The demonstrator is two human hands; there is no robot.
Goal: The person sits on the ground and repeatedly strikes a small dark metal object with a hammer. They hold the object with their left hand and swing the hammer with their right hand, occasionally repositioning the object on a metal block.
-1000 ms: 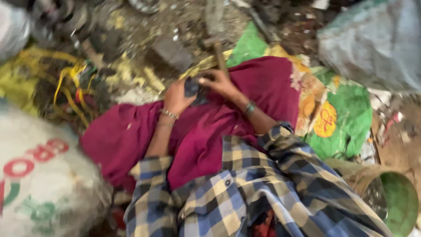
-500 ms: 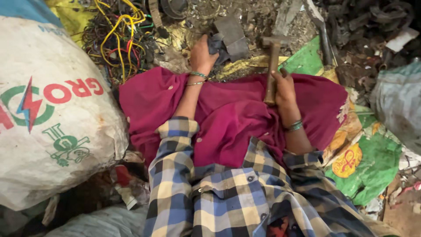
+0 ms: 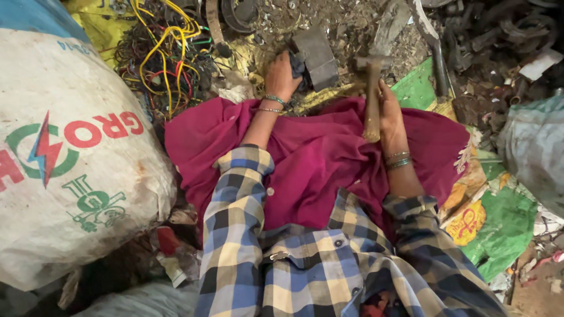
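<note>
My left hand (image 3: 282, 75) reaches forward and grips a dark grey metal block (image 3: 316, 57) that lies on the littered ground. My right hand (image 3: 390, 111) is wrapped around the wooden handle of a hammer (image 3: 372, 94), whose metal head points away from me, just right of the block. Both wrists wear bangles. My arms are in a blue, yellow and white checked shirt (image 3: 305, 258), and a magenta cloth (image 3: 317, 158) covers my lap beneath both hands.
A big white printed sack (image 3: 70, 164) fills the left side. A tangle of yellow, red and green wires (image 3: 164, 53) lies at the far left. Dark metal scrap (image 3: 493, 41) is piled at the far right, with green and yellow bags (image 3: 499, 229) and a grey sack (image 3: 534, 152) beside it.
The view has swung left, bringing the white sack and wires into sight. My left hand has moved forward onto the metal block; my right hand now holds the hammer.
</note>
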